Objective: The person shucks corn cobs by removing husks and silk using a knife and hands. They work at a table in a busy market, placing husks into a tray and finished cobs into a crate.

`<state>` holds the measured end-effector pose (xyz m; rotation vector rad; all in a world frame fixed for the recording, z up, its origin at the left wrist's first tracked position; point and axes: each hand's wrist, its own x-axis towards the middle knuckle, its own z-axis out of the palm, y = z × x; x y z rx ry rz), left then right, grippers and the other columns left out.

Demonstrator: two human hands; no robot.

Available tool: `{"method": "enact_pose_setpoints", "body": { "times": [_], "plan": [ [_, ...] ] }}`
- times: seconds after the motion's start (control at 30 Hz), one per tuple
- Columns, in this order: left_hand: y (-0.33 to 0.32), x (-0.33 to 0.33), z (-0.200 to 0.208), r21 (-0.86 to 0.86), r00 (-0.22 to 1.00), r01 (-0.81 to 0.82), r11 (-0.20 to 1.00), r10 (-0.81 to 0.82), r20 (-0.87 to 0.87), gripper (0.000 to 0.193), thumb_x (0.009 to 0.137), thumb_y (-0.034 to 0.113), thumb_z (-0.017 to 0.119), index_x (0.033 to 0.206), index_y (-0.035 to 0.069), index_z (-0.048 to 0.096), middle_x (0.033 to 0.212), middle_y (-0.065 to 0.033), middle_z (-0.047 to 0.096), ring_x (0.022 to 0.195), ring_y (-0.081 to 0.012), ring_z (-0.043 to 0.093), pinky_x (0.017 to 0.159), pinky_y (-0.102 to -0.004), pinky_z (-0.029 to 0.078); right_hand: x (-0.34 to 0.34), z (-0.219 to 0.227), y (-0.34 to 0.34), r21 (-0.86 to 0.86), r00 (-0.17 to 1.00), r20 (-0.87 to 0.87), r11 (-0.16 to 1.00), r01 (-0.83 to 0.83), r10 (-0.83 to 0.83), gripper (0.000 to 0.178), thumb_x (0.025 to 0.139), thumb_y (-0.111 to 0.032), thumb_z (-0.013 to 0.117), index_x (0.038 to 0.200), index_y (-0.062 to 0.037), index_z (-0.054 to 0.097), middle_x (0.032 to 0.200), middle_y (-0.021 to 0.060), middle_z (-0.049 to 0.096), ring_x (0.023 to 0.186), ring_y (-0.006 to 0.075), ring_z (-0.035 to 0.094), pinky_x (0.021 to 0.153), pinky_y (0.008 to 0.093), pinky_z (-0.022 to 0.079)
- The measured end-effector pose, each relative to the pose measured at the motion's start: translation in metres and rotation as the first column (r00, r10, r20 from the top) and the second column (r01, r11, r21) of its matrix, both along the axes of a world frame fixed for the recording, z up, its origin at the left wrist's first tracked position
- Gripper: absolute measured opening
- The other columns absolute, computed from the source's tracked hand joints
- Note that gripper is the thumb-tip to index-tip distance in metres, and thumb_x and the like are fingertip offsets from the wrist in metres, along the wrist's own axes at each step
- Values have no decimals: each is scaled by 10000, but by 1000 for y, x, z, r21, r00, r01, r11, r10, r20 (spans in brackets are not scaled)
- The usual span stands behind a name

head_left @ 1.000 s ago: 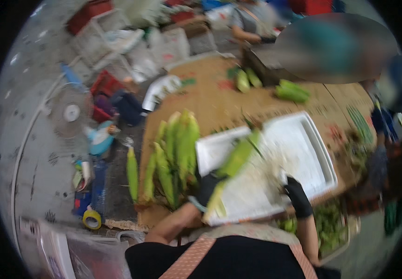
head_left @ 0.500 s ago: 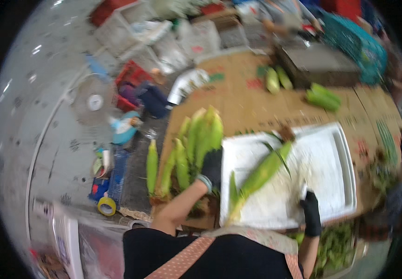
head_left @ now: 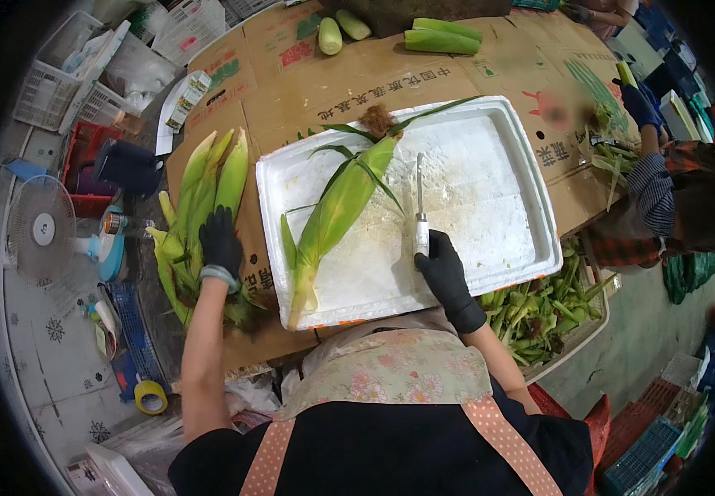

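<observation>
An ear of corn in its green husk [head_left: 349, 198], brown silk at its far end, lies slantwise in the white foam tray [head_left: 506, 285]. My right hand [head_left: 446, 277], in a black glove, grips a white-handled knife [head_left: 421, 223] over the tray. Its thin metal blade points away from me and bends at the tip. To the left of the tray, my gloved left hand [head_left: 222, 244] rests on a heap of unhusked corn ears [head_left: 200, 186], fingers stretched out over them. Part of the heap is hidden under that hand.
Cardboard [head_left: 308, 91] covers the table. Peeled pale ears [head_left: 330, 37] and a green piece [head_left: 442, 37] lie at its far side. A crate of husks [head_left: 547, 306] stands lower right. Another person's gloved hand [head_left: 640, 105] is at right. A fan [head_left: 43, 229] stands left.
The whole view has swung, so the tray sits farther left and higher. My left hand has moved from beside the tray's edge onto the heap. My right hand still holds the knife.
</observation>
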<state>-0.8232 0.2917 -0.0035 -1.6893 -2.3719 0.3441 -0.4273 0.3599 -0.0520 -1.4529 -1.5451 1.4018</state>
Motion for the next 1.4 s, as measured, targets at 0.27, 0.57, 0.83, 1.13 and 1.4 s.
{"method": "enact_pose_setpoints", "body": {
  "times": [0.27, 0.57, 0.83, 1.13, 1.4],
  "plan": [
    [93, 152, 9, 235, 591, 141, 962, -272, 759, 689, 695, 330, 678, 1241, 20, 393, 1086, -228, 524, 1011, -360, 506, 857, -401, 409, 11, 40, 23, -620, 722, -592, 775, -124, -358, 351, 818, -152, 526, 1154, -59, 486, 797, 70, 551, 624, 155, 527, 556, 277, 460],
    [58, 208, 26, 246, 725, 530, 812, -584, 365, 667, 624, 336, 706, 1168, 54, 444, 956, -131, 500, 879, -275, 494, 724, -399, 379, 56, 69, 29, -166, 906, -352, 968, 188, -236, 199, 863, -225, 539, 965, -54, 531, 671, 12, 518, 517, 91, 478, 463, 234, 378],
    [76, 197, 2, 170, 661, 455, 874, -459, 594, 597, 622, 335, 695, 1092, 40, 476, 883, -159, 565, 765, -305, 570, 660, -425, 427, 63, 57, 8, 18, 933, -24, 933, 360, -360, 248, 866, -188, 533, 1043, -21, 486, 651, 46, 506, 534, 109, 473, 512, 265, 417],
    [53, 226, 12, 202, 769, 466, 861, -507, 389, 598, 658, 234, 672, 1159, -16, 462, 941, -172, 554, 884, -320, 536, 803, -439, 397, 39, 44, 4, 390, 852, 517, 909, -149, -82, 270, 796, -196, 577, 1003, -42, 498, 715, 181, 598, 603, 354, 583, 530, 414, 467],
    [47, 230, 14, 100, 782, 391, 915, -387, 489, 686, 684, 225, 651, 1264, -14, 374, 1066, -215, 502, 962, -344, 490, 845, -433, 378, 33, 29, -1, 322, 681, 730, 909, -265, -60, 139, 790, -141, 530, 869, -58, 452, 712, 136, 554, 563, 318, 568, 480, 400, 452]
  ]
}}
